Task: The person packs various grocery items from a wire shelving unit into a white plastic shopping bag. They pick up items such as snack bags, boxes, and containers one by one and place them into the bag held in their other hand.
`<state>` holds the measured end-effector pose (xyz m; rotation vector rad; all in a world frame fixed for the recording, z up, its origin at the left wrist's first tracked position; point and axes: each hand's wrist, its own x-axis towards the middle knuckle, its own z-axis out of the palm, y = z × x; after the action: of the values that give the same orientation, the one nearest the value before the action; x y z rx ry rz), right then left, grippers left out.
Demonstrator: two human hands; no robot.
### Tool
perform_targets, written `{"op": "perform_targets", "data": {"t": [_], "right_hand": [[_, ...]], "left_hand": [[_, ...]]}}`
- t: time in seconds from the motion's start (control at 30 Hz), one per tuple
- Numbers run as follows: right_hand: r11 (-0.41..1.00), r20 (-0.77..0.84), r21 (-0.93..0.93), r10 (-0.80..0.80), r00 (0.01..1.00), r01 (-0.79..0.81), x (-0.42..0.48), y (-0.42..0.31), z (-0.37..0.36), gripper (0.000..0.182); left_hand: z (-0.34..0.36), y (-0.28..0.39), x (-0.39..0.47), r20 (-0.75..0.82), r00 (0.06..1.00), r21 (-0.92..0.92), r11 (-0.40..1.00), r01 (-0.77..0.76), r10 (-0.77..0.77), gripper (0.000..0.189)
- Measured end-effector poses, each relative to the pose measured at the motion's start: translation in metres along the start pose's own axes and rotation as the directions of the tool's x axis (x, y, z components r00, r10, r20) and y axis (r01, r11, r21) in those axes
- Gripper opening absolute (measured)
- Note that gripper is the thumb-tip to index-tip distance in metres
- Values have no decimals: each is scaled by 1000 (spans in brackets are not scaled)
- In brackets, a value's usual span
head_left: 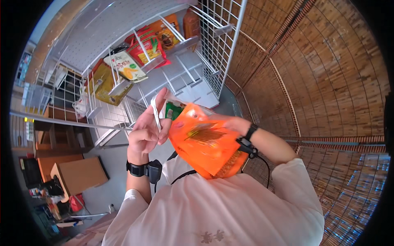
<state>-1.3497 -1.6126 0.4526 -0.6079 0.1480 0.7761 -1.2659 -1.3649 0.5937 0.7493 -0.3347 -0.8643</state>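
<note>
My left hand (146, 129) is raised at mid-view, with the white handle of a thin plastic bag (156, 115) looped between its thumb and fingers. A green packet (174, 110) shows in the mouth of that bag. Right beside it, in front of my chest, is a glossy orange food packet (206, 140), tilted and slightly blurred. My right hand (235, 125) grips the packet at its upper right; the fingers are mostly hidden. Both wrists wear black straps with small devices.
Ahead stands a white wire shelf rack (184, 66) holding a yellow-brown packet (109, 83), a white packet (127, 66), a red packet (147, 46) and an orange-yellow packet (164, 30). A bamboo screen (323, 77) rises on the right. Cardboard (83, 175) lies at left.
</note>
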Motion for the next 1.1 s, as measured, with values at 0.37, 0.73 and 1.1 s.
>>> {"op": "perform_targets", "data": {"t": [0.37,0.73,1.1], "right_hand": [[213,5,-929,-810,586,303,10,46,-74,31],[905,-702,-185,151,696,-383,83,84,-130,35],[-271,237,-963,-865,441,-14,61,-288,70,13]], "left_hand": [[48,-2,-40,-29,997,27,997,74,-73,120],[26,-30,-48,-174,983,-262,959,-103,58,115],[6,-47,-112,-434,884,-234,926,-296,173,109]]}}
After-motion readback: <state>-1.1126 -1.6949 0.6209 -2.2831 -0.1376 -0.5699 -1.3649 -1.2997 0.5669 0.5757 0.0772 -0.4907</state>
